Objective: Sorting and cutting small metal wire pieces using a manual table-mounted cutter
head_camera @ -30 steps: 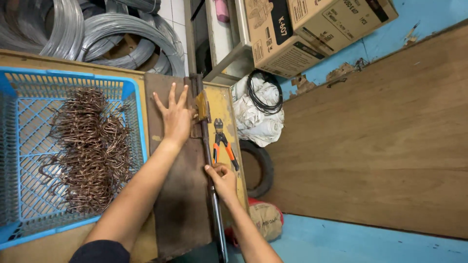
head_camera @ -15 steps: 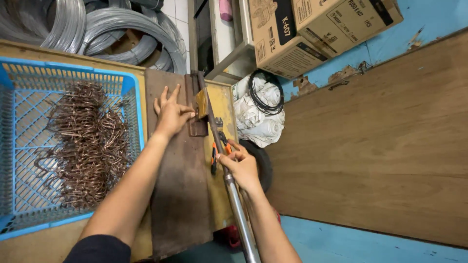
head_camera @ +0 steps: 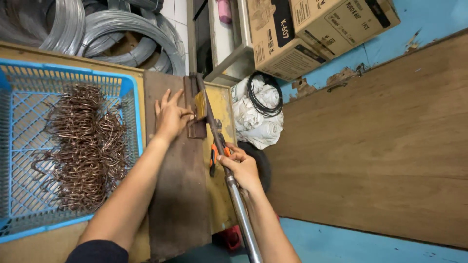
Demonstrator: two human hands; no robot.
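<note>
A long metal lever bar [head_camera: 233, 190] runs lengthwise along the worktop [head_camera: 222, 195], its far end at a small bending jig [head_camera: 196, 109] and its near end pointing back toward the person. The right hand [head_camera: 241, 165] is closed around the bar partway along. The left hand [head_camera: 170, 116] lies flat, fingers spread, on a dark board [head_camera: 178, 195] just beside the jig (touching its edge). Orange-handled pliers [head_camera: 213, 158] lie under the bar.

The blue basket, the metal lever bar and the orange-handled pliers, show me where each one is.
blue basket [head_camera: 132, 104]: head view, on its right rim.
metal lever bar [head_camera: 240, 207]: head view, on the shiny shaft below the right hand.
orange-handled pliers [head_camera: 213, 157]: head view, on an orange handle.
</note>
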